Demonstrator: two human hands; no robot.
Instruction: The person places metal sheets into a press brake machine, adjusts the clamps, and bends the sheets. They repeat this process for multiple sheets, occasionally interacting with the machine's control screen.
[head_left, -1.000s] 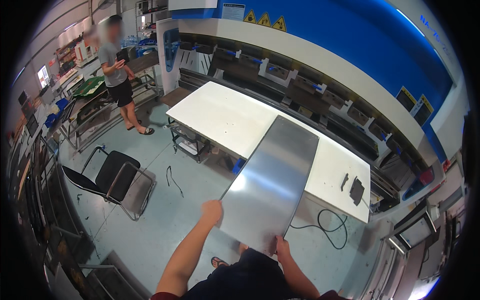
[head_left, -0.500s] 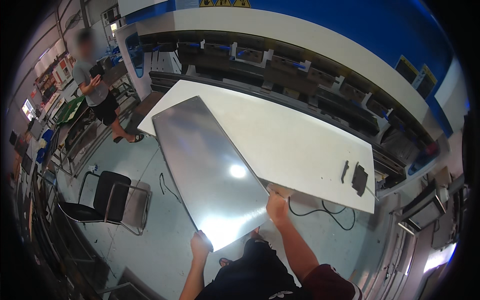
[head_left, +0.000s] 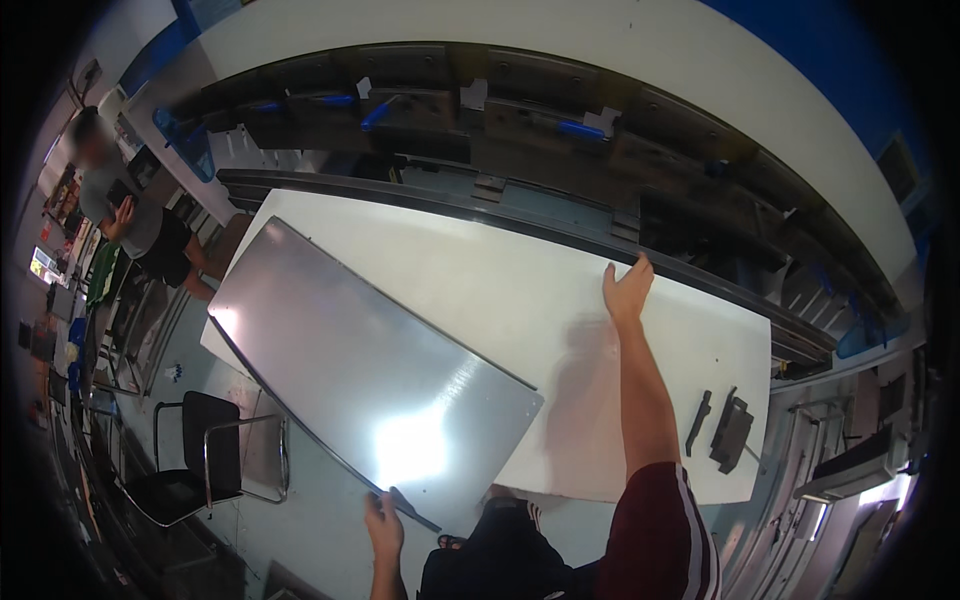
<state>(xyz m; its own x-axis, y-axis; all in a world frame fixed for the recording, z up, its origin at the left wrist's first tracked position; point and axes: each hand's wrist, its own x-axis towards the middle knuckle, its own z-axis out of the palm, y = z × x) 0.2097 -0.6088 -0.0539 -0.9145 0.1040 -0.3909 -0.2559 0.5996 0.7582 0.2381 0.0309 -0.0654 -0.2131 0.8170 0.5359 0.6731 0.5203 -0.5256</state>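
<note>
A long grey sheet-metal panel point(head_left: 340, 350) with folded edges lies slantwise over the left part of a white board point(head_left: 570, 390), its near corner jutting past the board's front edge. My left hand point(head_left: 384, 525) is closed on the panel's near-left edge, close to that corner. My right hand point(head_left: 628, 288) is stretched across to the far edge of the white board, with thumb and fingers apart and no object in it. Its fingertips are at the dark metal rail point(head_left: 520, 225) of the big bending machine; whether they touch the rail or the board's edge I cannot tell.
Two black parts point(head_left: 732, 435) lie at the board's right end. Beyond the rail, the machine's upper tooling point(head_left: 420, 115) has blue handles. A black chair point(head_left: 205, 455) stands at left. A person point(head_left: 140, 215) in a grey shirt stands farther back, holding a dark object.
The panel has turned and now lies farther left and lower over the board. My right hand let go of its near-right corner and reached forward to the rail. My left hand remains at its edge.
</note>
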